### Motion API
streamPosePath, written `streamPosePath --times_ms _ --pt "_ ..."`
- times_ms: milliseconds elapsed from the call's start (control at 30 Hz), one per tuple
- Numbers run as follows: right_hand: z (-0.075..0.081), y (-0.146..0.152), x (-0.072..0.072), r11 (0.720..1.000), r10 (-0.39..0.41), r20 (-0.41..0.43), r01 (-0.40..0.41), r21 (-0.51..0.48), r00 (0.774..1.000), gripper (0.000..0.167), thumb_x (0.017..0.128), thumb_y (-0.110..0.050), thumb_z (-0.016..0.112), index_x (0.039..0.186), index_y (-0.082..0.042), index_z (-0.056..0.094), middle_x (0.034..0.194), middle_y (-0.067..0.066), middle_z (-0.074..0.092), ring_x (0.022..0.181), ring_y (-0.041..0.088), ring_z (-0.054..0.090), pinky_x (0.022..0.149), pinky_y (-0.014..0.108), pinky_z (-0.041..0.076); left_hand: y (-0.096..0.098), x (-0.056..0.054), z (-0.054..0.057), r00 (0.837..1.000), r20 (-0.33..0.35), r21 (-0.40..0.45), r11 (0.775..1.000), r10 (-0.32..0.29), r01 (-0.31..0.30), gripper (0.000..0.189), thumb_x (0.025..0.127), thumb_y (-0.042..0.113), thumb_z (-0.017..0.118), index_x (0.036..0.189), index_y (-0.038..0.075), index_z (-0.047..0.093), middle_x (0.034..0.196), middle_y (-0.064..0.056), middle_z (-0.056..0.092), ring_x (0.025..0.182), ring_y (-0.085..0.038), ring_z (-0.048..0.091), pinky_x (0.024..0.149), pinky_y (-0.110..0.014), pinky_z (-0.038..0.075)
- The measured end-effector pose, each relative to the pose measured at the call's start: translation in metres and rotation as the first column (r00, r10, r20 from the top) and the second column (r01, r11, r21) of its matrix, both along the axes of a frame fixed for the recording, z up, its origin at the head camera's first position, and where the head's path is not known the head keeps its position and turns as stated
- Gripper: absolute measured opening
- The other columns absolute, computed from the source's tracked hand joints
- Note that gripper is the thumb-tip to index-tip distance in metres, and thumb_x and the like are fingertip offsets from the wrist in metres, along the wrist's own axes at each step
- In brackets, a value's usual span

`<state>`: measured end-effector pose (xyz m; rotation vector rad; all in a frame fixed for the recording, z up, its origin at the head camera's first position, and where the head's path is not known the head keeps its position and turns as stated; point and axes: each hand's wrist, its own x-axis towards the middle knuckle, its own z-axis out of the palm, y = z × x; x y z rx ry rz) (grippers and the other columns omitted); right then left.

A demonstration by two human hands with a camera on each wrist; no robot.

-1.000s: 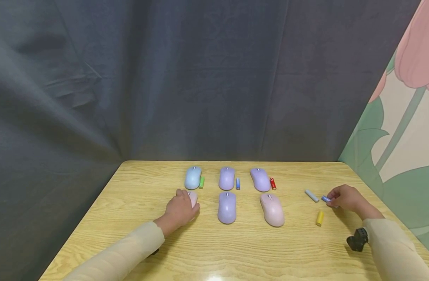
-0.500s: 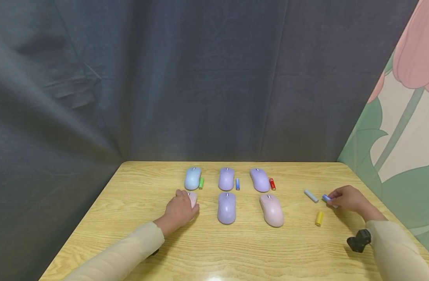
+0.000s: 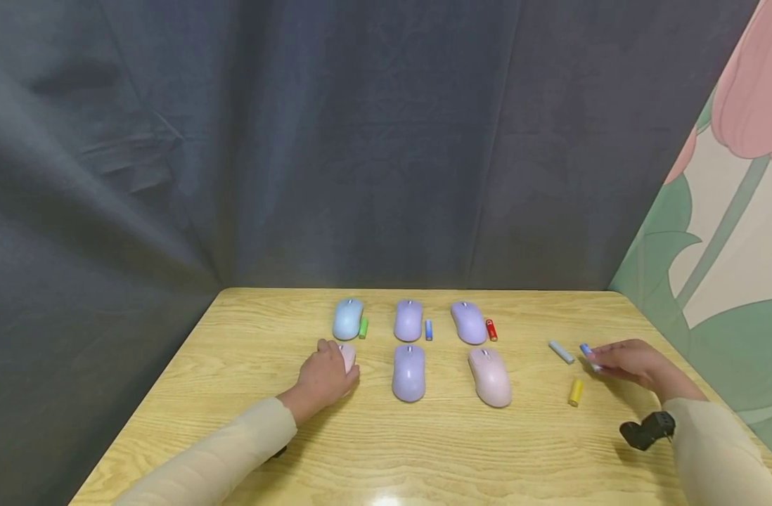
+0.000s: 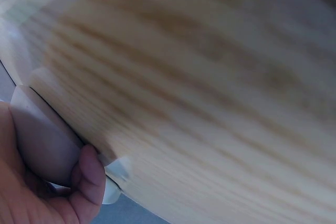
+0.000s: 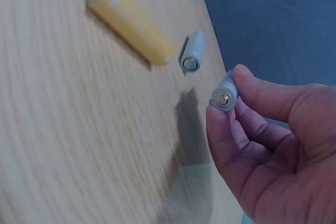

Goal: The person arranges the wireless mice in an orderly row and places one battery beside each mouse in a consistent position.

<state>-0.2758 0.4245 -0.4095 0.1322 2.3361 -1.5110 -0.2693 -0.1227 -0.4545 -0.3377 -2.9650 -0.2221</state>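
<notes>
Over a pale pink computer mouse in the front row lies my left hand, its fingers round the sides and covering most of it. The left wrist view shows a curled finger along the edge of the mouse. At the right of the table my right hand pinches a blue battery between thumb and fingers. From the right wrist, the end of this battery faces the camera, with a shadow on the wood beside it. A grey battery and a yellow battery lie close by.
Behind stand a blue mouse with a green battery, and two purple mice with a blue battery and a red battery. The front row also has a purple mouse and a pink mouse.
My right hand has shifted slightly to the right and its fingers have straightened along the blue battery, more of which shows now. My left hand keeps its place on the mouse.
</notes>
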Motion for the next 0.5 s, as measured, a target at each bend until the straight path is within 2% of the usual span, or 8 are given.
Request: streamPosePath --times_ms 133,333,500 --pt "0.002 -0.004 0.002 0.994 -0.021 0.055 0.027 -0.106 0.998 0.017 0.096 -0.005 0.057 0.097 0.007 0.068 0.085 -0.001 0.065 0.076 0.007 0.062 0.074 0.026 0.054 0.0 0.0 0.0 1.0 0.003 0.016 1.0 0.0 0.0 0.057 0.091 0.043 0.057 0.096 -0.013 0.049 0.08 -0.014 0.039 0.052 -0.019 0.049 0.047 -0.032 0.049" --pt "0.002 -0.008 0.004 0.988 -0.013 0.075 0.025 -0.155 0.997 0.016 0.097 -0.004 0.055 0.094 0.003 0.069 0.083 0.0 0.065 0.075 0.007 0.063 0.075 0.026 0.054 0.001 0.0 0.0 1.0 0.005 0.018 1.0 -0.003 0.003 0.056 0.091 0.042 0.057 0.097 -0.014 0.049 0.081 -0.015 0.04 0.053 -0.019 0.049 0.047 -0.032 0.049" --pt "0.003 -0.012 0.005 0.977 0.027 0.076 -0.011 -0.211 0.997 0.016 0.098 -0.004 0.055 0.094 0.001 0.069 0.084 0.001 0.066 0.077 0.008 0.064 0.075 0.027 0.054 0.001 0.001 0.001 1.0 -0.001 0.01 1.0 -0.006 0.006 0.056 0.091 0.042 0.057 0.097 -0.014 0.049 0.081 -0.015 0.04 0.053 -0.019 0.049 0.047 -0.032 0.049"
